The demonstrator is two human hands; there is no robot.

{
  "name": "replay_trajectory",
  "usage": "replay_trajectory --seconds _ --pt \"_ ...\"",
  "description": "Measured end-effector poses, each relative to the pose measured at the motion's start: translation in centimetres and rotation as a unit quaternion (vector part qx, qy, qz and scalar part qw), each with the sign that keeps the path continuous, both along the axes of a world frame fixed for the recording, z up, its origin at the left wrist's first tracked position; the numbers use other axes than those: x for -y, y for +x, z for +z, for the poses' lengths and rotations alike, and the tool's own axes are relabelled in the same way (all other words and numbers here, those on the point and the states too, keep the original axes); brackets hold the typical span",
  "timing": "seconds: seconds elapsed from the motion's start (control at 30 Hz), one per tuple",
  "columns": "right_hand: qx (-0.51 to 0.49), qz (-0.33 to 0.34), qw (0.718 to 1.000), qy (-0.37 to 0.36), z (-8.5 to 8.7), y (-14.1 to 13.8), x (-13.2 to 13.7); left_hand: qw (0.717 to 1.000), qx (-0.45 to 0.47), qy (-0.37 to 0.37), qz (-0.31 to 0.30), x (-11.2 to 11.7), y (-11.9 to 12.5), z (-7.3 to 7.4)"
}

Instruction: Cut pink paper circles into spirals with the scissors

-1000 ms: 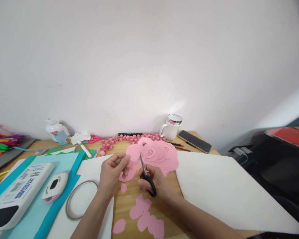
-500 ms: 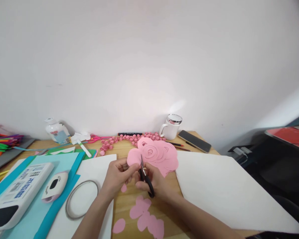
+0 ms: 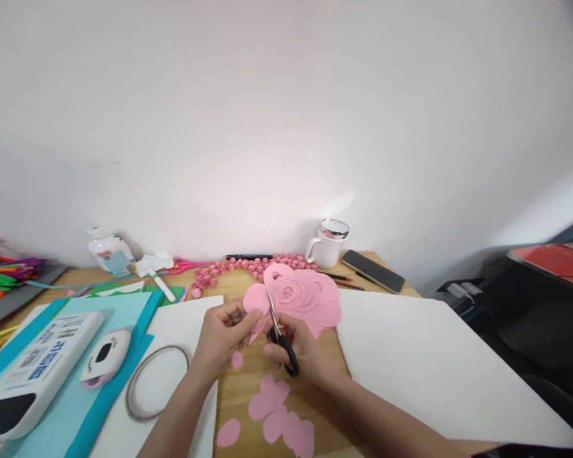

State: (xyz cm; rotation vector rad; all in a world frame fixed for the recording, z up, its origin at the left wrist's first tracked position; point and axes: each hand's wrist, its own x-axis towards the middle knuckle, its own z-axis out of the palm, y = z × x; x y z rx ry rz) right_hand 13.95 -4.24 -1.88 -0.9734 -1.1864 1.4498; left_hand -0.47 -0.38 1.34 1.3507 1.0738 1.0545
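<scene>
Between thumb and fingers, my left hand (image 3: 228, 331) pinches a round pink paper disc (image 3: 256, 299). My right hand (image 3: 293, 346) grips black-handled scissors (image 3: 283, 344), whose blades point up and meet the disc's right edge. Behind my hands lies a pile of pink paper circles (image 3: 310, 299), some with spiral cuts. Small rolled pink paper flowers (image 3: 210, 278) are scattered at the back of the table. Several pink paper scraps (image 3: 272, 407) rest on the wood below my hands.
Left are white board, a roll of tape (image 3: 130, 388), a small white device (image 3: 106, 357) and a long white box (image 3: 42, 375) on blue paper. Behind stand a white bottle (image 3: 109, 251) and a white mug (image 3: 328, 245). A phone (image 3: 373, 270) and white board (image 3: 424, 362) lie right.
The scissors and my right hand have shifted very slightly, with the blades tilting more to the left against the disc. A strip of pink paper now shows below my left fingers.
</scene>
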Motion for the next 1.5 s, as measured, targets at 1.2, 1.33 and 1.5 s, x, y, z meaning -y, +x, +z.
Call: replay_trajectory --seconds 1.2,1.33,1.5 --pt "-0.019 0.045 0.999 0.025 -0.4 0.3 -0.2 0.999 -0.038 0.027 -0.022 0.3 0.0 0.1" --pt "-0.024 0.033 0.999 0.024 -0.1 0.1 -0.1 0.999 -0.030 0.028 -0.014 0.2 0.0 0.2" --pt "-0.021 0.016 1.000 -0.014 0.2 -0.2 0.3 1.000 -0.013 0.024 0.003 0.3 0.0 0.4"
